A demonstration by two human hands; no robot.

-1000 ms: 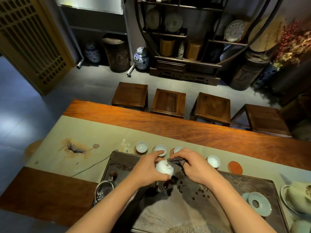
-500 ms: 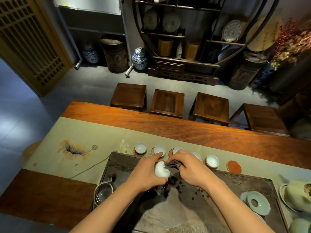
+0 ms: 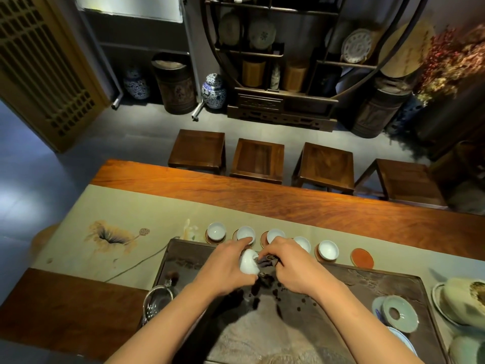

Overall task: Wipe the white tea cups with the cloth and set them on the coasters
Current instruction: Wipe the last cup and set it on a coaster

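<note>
- The long wooden desk [image 3: 341, 206] is stretching across the view, with four dark wooden stools [image 3: 258, 160] standing along its far edge.
- A pale cloth runner [image 3: 126, 206] with a painted lotus is lying along the desk, reaching toward its left end.
- A dark carved tea tray [image 3: 367, 282] is sitting on the runner at the near edge of the desk, under both forearms.
- A row of five white tea cups [image 3: 328, 249] is standing upright on coasters just beyond the tray's far edge; the hands are partly hiding the middle ones.
- One orange-red coaster [image 3: 362, 258] is lying bare at the right end of that row, just beside the last cup.
- The left hand [image 3: 225, 269] is clamping a sixth white tea cup [image 3: 248, 262], tilted on its side above the far part of the tray, its mouth turned toward the right hand.
- The right hand [image 3: 291, 266] is pinching a dark cloth [image 3: 267, 261] closed between its fingers, and the cloth is touching the cup's rim.
- A celadon lid [image 3: 400, 313] is resting on a dish at the tray's right near corner.
- A glass strainer [image 3: 157, 300] is sitting just off the tray's left edge.
</note>
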